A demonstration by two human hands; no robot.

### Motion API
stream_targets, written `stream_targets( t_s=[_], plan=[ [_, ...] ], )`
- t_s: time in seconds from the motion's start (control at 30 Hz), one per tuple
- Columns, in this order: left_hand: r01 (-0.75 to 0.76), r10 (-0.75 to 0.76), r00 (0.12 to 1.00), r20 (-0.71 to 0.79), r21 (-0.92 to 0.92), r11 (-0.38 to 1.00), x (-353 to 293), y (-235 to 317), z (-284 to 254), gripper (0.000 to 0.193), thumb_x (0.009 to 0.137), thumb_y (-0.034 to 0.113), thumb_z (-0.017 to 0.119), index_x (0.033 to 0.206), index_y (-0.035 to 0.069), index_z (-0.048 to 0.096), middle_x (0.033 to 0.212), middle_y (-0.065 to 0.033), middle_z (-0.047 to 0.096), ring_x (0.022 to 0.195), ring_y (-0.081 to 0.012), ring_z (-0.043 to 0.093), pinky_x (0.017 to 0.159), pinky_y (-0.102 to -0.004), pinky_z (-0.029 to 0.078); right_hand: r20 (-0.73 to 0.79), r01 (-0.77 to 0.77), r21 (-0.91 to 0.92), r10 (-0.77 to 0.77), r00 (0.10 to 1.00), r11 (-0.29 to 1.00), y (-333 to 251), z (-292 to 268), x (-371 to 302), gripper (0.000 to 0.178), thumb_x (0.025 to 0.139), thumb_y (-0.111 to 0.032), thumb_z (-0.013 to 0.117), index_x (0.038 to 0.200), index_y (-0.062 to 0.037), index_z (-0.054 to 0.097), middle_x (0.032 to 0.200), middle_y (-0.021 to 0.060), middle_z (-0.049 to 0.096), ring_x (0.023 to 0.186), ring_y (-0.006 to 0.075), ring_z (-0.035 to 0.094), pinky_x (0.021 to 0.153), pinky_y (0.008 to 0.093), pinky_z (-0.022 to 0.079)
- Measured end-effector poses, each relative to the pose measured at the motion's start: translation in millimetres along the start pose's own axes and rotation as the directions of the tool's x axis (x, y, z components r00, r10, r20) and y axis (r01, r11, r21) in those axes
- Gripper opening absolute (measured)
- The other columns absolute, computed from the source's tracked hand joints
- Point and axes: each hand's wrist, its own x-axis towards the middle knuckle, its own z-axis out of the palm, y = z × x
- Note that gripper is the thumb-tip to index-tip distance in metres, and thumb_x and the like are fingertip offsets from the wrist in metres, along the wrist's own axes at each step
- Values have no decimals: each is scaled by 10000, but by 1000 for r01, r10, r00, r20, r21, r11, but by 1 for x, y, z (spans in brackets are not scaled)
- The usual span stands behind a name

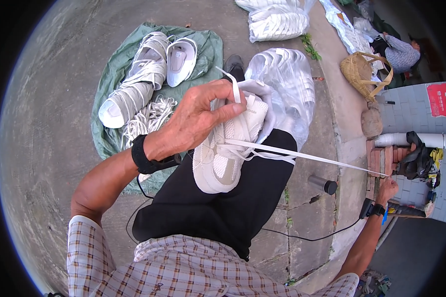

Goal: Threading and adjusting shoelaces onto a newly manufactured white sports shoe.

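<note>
A white and beige sneaker [217,171] lies toe toward me on my black-trousered lap. My left hand [195,115] is closed over its upper near the tongue, thumb and forefinger pinching a white lace whose loose end sticks up. Far out to the right, my right hand [387,190] is closed on another stretch of white shoelace [312,157], drawn taut from the shoe's eyelets. Some slack lace loops hang beside the eyelets.
At left, a green sheet [106,91] carries wrapped shoes [151,62], a single shoe [181,62] and a pile of laces [148,119]. Bagged shoes [282,79] stand ahead. A dark cylinder [322,184], bricks [376,163] and a wicker basket [357,74] are at right. Another person [401,53] sits beyond.
</note>
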Motion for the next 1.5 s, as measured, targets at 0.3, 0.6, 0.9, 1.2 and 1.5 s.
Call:
stream_targets(
  t_s=[0.3,0.6,0.9,1.2,1.5],
  plan=[
    [22,-22,1000,-9,-6,1000,-2,3,2,169,966,200,710,976,32,722,984,-35,661,931,-133,592,909,-336,461,-19,-163,-283,165,986,945,83,-36,23,438,839,-315,671,958,103,727,932,291,730,858,455,703,781,499,536],
    [98,-101,994,-50,-64,993,1,11,8,136,975,163,698,948,34,731,939,-16,672,898,-110,586,882,-296,454,156,598,596,-807,570,537,-289,-65,-189,176,876,-26,690,1040,8,635,1032,190,621,1010,371,595,905,455,437],
    [91,-96,994,-52,-83,992,5,6,10,142,974,153,693,931,20,718,920,-4,674,900,-82,563,858,-283,439,-37,614,781,-972,232,117,-413,-84,-303,168,796,2,722,908,-17,598,895,109,538,839,278,533,749,411,387],
    [105,-106,994,-32,-48,993,7,3,4,175,975,180,694,930,12,714,942,-14,686,901,-102,575,867,-295,453,500,-23,858,-823,268,514,-426,-100,-290,90,935,-51,617,989,5,571,771,145,642,693,303,629,656,389,437],
    [62,-64,998,-17,-73,995,7,0,2,158,958,154,692,942,1,727,882,-40,708,835,-106,633,789,-289,503,724,-83,687,-689,-7,722,-412,-103,-258,152,881,-106,729,830,23,667,604,77,577,529,125,493,516,303,400]
  ],
)
